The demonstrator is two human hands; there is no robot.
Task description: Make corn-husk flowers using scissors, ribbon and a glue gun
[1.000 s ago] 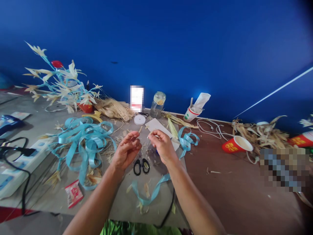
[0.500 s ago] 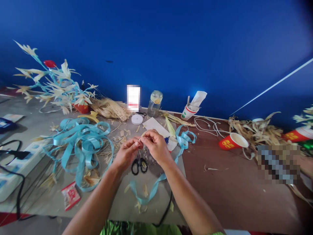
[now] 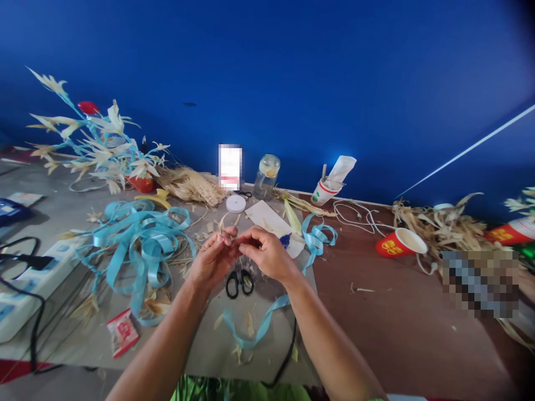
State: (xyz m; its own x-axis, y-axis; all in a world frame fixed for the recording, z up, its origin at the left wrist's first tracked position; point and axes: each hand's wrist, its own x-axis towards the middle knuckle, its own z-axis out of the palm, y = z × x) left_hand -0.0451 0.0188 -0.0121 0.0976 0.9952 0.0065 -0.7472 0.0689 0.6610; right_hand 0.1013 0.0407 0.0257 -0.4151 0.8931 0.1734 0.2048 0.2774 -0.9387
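My left hand (image 3: 212,257) pinches a small pale piece of dried corn husk (image 3: 222,223), which sticks up above the fingertips. Close beside it, my right hand (image 3: 270,253) has its thumb and fingers pressed together; whatever they hold is too small to make out. Just below the hands lie black-handled scissors (image 3: 239,284), their blades hidden among scraps. A light blue ribbon (image 3: 261,328) curls across the table under my right forearm. To the left is a tangled heap of the same blue ribbon (image 3: 125,239).
Husk flowers on blue stems (image 3: 96,145) stand at the left, behind a white power strip (image 3: 37,284). Along the wall are a glass jar (image 3: 266,175), a white spool (image 3: 236,204) and a paper cup (image 3: 324,192). A red cup (image 3: 393,245) leans near dried husks (image 3: 451,228).
My hands have moved slightly apart at the fingertips. The husk piece now points upward from my left fingers, and my right fingers have shifted a little to the right.
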